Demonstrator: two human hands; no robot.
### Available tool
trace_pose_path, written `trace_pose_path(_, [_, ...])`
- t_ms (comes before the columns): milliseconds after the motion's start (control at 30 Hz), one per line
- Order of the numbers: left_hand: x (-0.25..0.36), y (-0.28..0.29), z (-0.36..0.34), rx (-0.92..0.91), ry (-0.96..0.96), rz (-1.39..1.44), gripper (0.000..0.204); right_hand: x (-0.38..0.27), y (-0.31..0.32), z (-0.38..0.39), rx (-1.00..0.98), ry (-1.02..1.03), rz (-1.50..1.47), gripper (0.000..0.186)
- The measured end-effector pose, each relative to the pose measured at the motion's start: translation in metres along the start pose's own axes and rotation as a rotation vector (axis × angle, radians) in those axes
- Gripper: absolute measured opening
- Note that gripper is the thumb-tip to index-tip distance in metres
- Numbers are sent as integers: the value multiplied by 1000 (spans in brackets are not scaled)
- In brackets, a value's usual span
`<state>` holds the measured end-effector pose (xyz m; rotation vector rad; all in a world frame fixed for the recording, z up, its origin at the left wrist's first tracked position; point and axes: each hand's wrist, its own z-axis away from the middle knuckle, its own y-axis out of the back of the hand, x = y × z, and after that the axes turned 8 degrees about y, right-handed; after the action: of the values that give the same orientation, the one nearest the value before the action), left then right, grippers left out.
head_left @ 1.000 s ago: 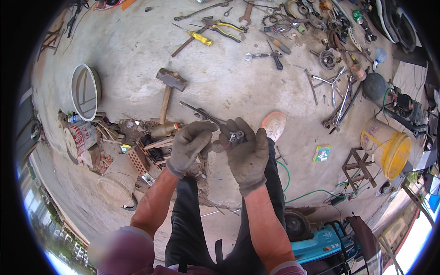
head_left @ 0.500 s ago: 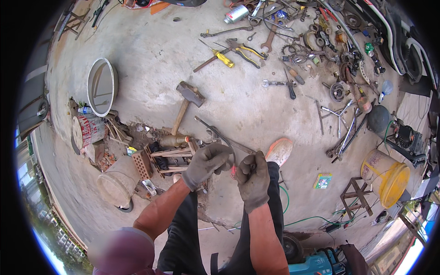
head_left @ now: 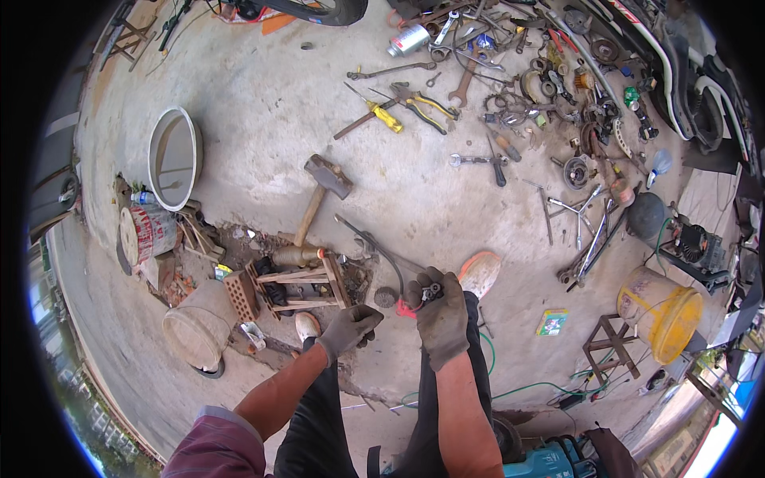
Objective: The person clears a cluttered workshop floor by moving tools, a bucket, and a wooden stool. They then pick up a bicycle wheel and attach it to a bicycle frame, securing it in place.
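My gloved right hand [head_left: 442,323] holds small dark metal parts [head_left: 432,290] in its curled fingers. My gloved left hand [head_left: 351,333] is curled, lower and to the left, apart from the right; what it holds, if anything, is hidden. Just left of my right fingers are a dark round part [head_left: 386,297] and a red piece [head_left: 406,311], partly covered. A dark curved rod or hose [head_left: 363,239] lies beyond them. A wooden-handled sledgehammer [head_left: 329,177] lies on the concrete farther away.
A wooden frame [head_left: 291,304] lies in rubble near a brick [head_left: 241,297]. Tubs and buckets [head_left: 194,331] are at the left, a yellow bucket [head_left: 661,311] and stool [head_left: 610,346] at the right. Many tools and parts [head_left: 542,88] spread across the far floor. A green hose runs at lower right.
My left hand has dropped away from the right, down and to the left, uncovering more of the wooden frame and the dark round part. The metal parts show again in my right fingers.
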<state>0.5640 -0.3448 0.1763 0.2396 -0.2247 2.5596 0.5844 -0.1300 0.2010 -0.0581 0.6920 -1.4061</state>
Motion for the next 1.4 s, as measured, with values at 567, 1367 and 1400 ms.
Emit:
trace_pose_path(567, [-93,31,31,-10,237,31,32,-5,-6,-15,73,-25,-67,39])
trace_pose_path(1367, [-37,23,41,276,-185,391,28,-20,-54,-28,-9,-63,242,62])
trace_pose_path(1400, [-24,23,42,339,-229,334,30,-7,-51,-22,-6,-95,279,61])
